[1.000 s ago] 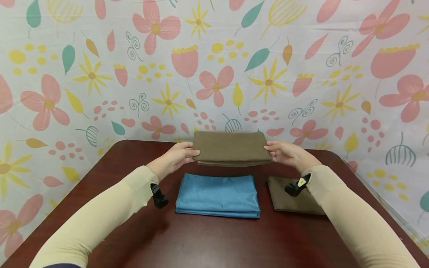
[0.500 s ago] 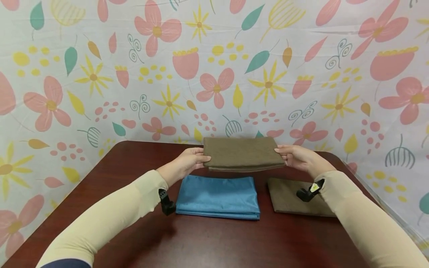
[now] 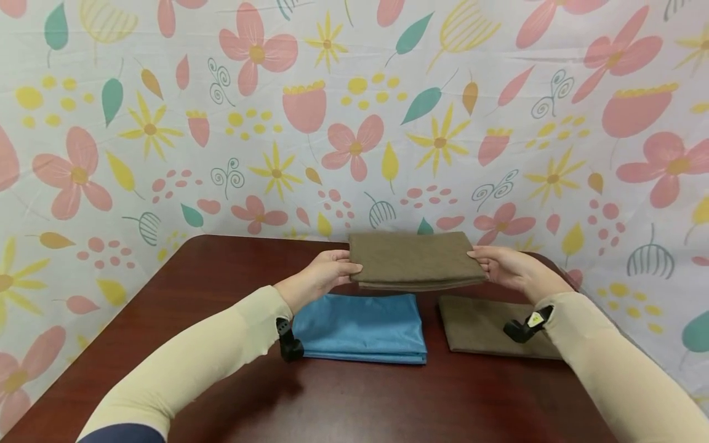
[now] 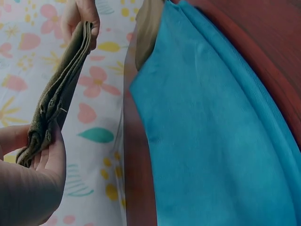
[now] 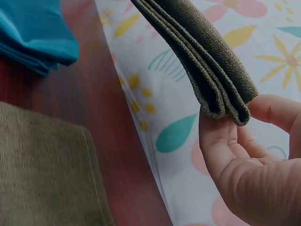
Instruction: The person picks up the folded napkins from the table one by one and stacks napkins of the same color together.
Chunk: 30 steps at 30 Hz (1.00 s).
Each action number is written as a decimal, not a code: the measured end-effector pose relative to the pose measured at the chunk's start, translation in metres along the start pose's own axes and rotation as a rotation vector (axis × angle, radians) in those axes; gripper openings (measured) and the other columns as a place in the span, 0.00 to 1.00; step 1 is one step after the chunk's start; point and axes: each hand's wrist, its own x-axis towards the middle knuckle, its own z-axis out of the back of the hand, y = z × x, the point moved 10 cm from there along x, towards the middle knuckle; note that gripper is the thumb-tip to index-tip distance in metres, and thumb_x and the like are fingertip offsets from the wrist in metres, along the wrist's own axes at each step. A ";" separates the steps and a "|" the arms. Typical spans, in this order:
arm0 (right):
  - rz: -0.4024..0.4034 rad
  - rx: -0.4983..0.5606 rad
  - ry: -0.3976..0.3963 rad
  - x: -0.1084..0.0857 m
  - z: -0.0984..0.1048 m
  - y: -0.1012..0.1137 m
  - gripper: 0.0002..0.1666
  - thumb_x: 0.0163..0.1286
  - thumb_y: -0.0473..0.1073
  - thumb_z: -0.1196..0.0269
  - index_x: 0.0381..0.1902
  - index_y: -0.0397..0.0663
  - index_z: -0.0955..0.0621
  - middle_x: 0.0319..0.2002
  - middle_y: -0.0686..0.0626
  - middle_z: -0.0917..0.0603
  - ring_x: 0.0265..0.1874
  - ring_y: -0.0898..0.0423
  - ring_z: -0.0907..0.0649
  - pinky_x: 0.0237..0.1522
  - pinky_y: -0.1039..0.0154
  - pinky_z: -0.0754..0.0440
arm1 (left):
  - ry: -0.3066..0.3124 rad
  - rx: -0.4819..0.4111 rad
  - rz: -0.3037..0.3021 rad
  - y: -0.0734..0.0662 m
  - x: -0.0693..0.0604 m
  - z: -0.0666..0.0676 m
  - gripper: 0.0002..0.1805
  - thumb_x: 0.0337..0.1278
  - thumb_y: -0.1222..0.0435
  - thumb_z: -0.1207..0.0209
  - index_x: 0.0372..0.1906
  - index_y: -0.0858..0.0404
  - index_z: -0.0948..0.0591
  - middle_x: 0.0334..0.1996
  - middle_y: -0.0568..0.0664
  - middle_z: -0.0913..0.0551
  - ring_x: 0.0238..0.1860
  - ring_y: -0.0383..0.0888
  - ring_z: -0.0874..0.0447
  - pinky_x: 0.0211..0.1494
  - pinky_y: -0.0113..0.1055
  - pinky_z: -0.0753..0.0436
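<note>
A folded brown cloth (image 3: 415, 258) is held up above the far part of the table, level between both hands. At its left edge my left hand (image 3: 324, 277) pinches it, thumb on top and fingers beneath. My right hand (image 3: 517, 271) grips the right edge the same way. Its stacked layers show at the end in the right wrist view, where the brown cloth (image 5: 202, 52) sits between thumb and fingers. Below and nearer lies a folded blue cloth (image 3: 360, 329), partly covered by the left wrist. A second folded brown cloth (image 3: 476, 326) lies to its right, partly behind the right wrist.
The dark red wooden table (image 3: 354, 400) runs back to a white curtain (image 3: 354, 92) printed with flowers and leaves. Black wrist cameras hang under both forearms, the left camera (image 3: 290, 344) beside the blue cloth and the right camera (image 3: 523, 329) over the lying brown cloth.
Both hands have carried the held brown cloth to the right and slightly down in the head view. The two cloths on the table have stayed in place.
</note>
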 end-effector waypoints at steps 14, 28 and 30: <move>-0.015 0.005 -0.052 -0.035 0.035 -0.017 0.47 0.78 0.50 0.53 0.76 0.48 0.71 0.77 0.40 0.58 0.70 0.55 0.41 0.44 0.73 0.35 | 0.049 0.005 -0.010 0.007 0.006 -0.046 0.27 0.64 0.76 0.45 0.67 0.71 0.34 0.63 0.65 0.27 0.63 0.57 0.26 0.69 0.48 0.28; 0.027 0.129 -0.094 -0.057 0.053 -0.030 0.30 0.77 0.43 0.50 0.69 0.49 0.49 0.37 0.65 0.22 0.27 0.68 0.26 0.25 0.73 0.27 | 0.059 -0.007 0.004 0.020 0.012 -0.072 0.26 0.63 0.76 0.44 0.66 0.70 0.32 0.61 0.64 0.26 0.62 0.57 0.26 0.69 0.48 0.29; 0.034 0.102 -0.085 -0.059 0.056 -0.033 0.33 0.78 0.45 0.52 0.72 0.47 0.53 0.39 0.67 0.22 0.28 0.68 0.26 0.27 0.73 0.27 | 0.065 -0.020 0.011 0.022 0.013 -0.077 0.27 0.63 0.76 0.44 0.67 0.70 0.34 0.63 0.65 0.27 0.64 0.57 0.28 0.71 0.48 0.31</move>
